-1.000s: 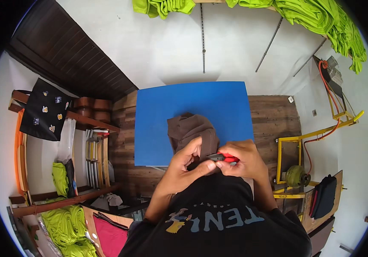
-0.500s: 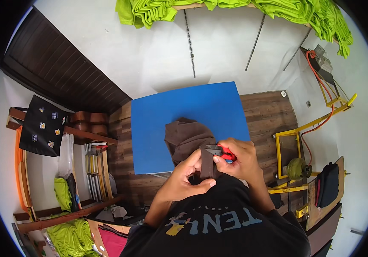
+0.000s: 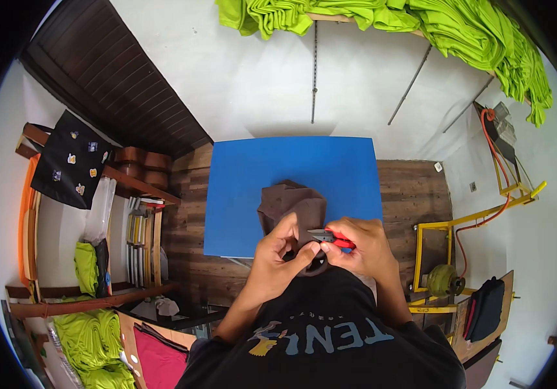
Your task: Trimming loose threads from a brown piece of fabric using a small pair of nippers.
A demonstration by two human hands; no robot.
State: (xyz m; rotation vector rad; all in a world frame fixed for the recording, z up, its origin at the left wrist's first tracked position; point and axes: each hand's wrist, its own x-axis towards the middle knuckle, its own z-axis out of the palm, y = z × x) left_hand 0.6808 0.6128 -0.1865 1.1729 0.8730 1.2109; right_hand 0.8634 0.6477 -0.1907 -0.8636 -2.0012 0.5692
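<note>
A brown piece of cloth (image 3: pixel 293 202) lies bunched on the blue table (image 3: pixel 239 175), its near end lifted toward my body. My left hand (image 3: pixel 277 258) pinches that lifted end between thumb and fingers. In my right hand (image 3: pixel 362 245) are small thread snips (image 3: pixel 342 241) with red handles and grey blades. The blades point left and touch or nearly touch the cloth beside my left thumb. Whether they are closed on a thread cannot be made out. Both thumbs are close together at the cloth's edge.
Bright green cloth (image 3: pixel 460 32) is stacked on a high wall shelf. To the right stands a yellow metal frame (image 3: pixel 419 253) with an orange hose (image 3: pixel 460 240). On the left are a black bag (image 3: pixel 71 159), wooden shelves and more green fabric (image 3: pixel 90 343).
The snips have moved slightly down and left on the cloth. My left fingers have closed in from holding a flat strip to pinching the edge near the blades. The whole view has shifted.
</note>
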